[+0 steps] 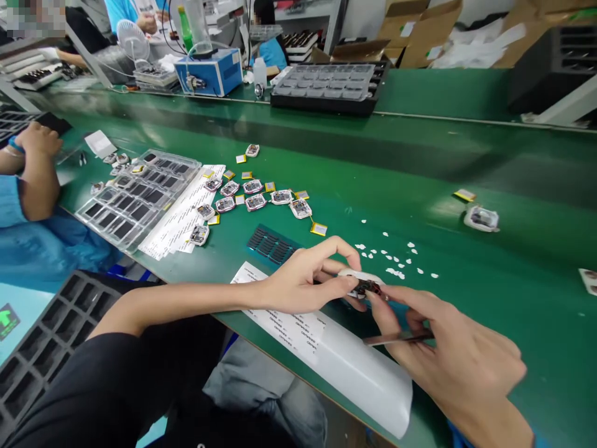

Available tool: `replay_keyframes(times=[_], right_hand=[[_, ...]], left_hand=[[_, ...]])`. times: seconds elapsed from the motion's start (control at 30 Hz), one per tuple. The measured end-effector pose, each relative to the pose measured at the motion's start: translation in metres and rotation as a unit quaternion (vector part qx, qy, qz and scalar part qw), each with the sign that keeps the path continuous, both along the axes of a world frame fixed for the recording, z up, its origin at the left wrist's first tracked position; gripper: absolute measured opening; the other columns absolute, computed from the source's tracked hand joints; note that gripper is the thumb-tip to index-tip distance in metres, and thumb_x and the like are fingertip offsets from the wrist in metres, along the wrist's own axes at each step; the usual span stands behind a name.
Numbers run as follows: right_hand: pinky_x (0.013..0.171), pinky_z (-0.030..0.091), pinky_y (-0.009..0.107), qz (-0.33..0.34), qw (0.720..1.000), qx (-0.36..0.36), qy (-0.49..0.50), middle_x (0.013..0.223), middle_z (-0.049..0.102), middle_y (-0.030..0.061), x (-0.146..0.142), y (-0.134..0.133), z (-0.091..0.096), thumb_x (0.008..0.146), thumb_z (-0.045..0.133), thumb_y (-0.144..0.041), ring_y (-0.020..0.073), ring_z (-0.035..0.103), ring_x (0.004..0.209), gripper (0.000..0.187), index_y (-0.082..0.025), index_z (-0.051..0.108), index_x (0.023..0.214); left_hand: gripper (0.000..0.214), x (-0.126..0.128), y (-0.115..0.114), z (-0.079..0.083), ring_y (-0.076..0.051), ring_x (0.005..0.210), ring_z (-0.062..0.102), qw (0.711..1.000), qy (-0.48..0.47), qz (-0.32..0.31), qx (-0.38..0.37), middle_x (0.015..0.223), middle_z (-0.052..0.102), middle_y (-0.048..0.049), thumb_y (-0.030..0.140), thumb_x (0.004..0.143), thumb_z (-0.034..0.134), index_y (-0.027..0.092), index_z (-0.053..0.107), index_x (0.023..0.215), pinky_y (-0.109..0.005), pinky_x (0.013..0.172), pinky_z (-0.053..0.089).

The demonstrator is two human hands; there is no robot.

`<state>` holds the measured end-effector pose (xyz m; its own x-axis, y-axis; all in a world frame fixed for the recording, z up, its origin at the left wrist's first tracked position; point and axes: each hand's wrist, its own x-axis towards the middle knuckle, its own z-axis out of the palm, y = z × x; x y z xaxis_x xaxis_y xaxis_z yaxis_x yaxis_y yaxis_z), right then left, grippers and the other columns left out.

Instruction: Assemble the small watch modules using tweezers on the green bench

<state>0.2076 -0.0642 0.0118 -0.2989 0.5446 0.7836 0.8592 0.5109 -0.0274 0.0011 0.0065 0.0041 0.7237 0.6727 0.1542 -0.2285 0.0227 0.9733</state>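
Note:
My left hand (305,277) pinches a small white electronic module (361,281) with dark parts showing on it, just above the green belt (420,180). My right hand (448,354) is closed round thin metal tweezers (396,338), and its fingertip touches the module's right end. Both hands meet over a white label sheet (336,358) that hangs over the near edge. Small white paper scraps (396,258) lie scattered just beyond the hands.
Several similar modules (254,194) and yellow tabs lie left of centre, beside a clear tray (135,198) and label strips (184,214). A dark foam pad (273,244) sits near my left hand. One module (481,218) lies far right. A co-worker's arm (32,168) rests at left. Black tray (41,339) below.

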Motion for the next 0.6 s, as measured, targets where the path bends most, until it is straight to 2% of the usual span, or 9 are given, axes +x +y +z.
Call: replay_keyframes(times=[0.1,0.2,0.27,0.33,0.4,0.47,0.53,0.6], right_hand=[[0.043,0.032,0.026,0.002,1.000,0.005,0.000,0.076,0.078,-0.0070,0.000,0.001,-0.004,0.093,0.083,-0.018,0.0051,0.061,0.051,0.023,-0.023,0.070,0.112],[0.050,0.041,0.024,0.005,1.000,-0.005,-0.003,0.076,0.078,-0.0068,-0.002,0.000,-0.007,0.093,0.083,-0.020,0.0089,0.069,0.058,0.045,-0.025,0.069,0.136],[0.056,0.048,0.024,-0.001,1.000,-0.027,-0.004,0.076,0.078,-0.0063,-0.004,-0.004,-0.006,0.097,0.078,-0.021,0.0120,0.071,0.060,0.056,-0.026,0.061,0.150],[0.059,0.051,0.026,-0.004,0.999,-0.047,-0.004,0.076,0.078,-0.0069,-0.005,-0.008,-0.004,0.099,0.075,-0.020,0.0133,0.069,0.057,0.061,-0.027,0.055,0.157],[0.057,0.049,0.028,0.000,0.998,-0.065,-0.013,0.075,0.077,-0.0086,-0.005,-0.012,-0.001,0.098,0.074,-0.018,0.0123,0.063,0.049,0.058,-0.030,0.058,0.153],[0.052,0.044,0.029,0.000,0.997,-0.079,-0.021,0.073,0.076,-0.0097,-0.005,-0.013,0.001,0.097,0.075,-0.017,0.0109,0.057,0.045,0.042,-0.031,0.068,0.136],[0.049,0.039,0.029,0.000,0.997,-0.078,-0.021,0.073,0.076,-0.0094,-0.005,-0.011,0.000,0.098,0.074,-0.017,0.0100,0.060,0.049,0.022,-0.029,0.072,0.116],[0.047,0.037,0.028,0.008,0.998,-0.061,-0.016,0.075,0.077,-0.0084,-0.006,-0.007,-0.002,0.099,0.075,-0.019,0.0083,0.066,0.055,0.012,-0.027,0.071,0.107]], left_hand=[[0.023,-0.001,-0.003,-0.004,-0.016,0.090,0.081,0.996,0.004,0.033,0.084,0.102,0.079,-0.0097,0.033,0.108,0.055,0.016,0.062,0.121,-0.026,0.085,0.066],[0.033,-0.002,-0.006,-0.004,-0.014,0.085,0.080,0.985,0.024,0.063,0.156,0.111,0.082,-0.0133,0.035,0.109,0.053,0.012,0.072,0.124,-0.022,0.077,0.064],[0.036,-0.004,-0.008,-0.004,-0.013,0.080,0.080,0.981,0.032,0.075,0.176,0.104,0.084,-0.0123,0.034,0.109,0.052,0.011,0.074,0.126,-0.019,0.069,0.062],[0.036,-0.005,-0.010,-0.003,-0.013,0.079,0.080,0.978,0.041,0.084,0.188,0.097,0.085,-0.0106,0.031,0.109,0.051,0.010,0.075,0.127,-0.018,0.067,0.062],[0.035,-0.006,-0.012,-0.003,-0.012,0.077,0.080,0.973,0.051,0.097,0.201,0.096,0.086,-0.0094,0.029,0.108,0.052,0.011,0.076,0.125,-0.017,0.066,0.061],[0.035,-0.005,-0.012,-0.003,-0.011,0.074,0.080,0.971,0.059,0.106,0.206,0.092,0.085,-0.0087,0.029,0.107,0.052,0.011,0.077,0.123,-0.017,0.064,0.061],[0.036,-0.005,-0.012,-0.004,-0.012,0.072,0.079,0.974,0.065,0.102,0.192,0.084,0.083,-0.0081,0.030,0.107,0.051,0.011,0.077,0.121,-0.017,0.062,0.060],[0.037,-0.004,-0.011,-0.004,-0.013,0.069,0.078,0.978,0.083,0.092,0.170,0.080,0.081,-0.0075,0.031,0.107,0.050,0.011,0.077,0.121,-0.018,0.060,0.059]])
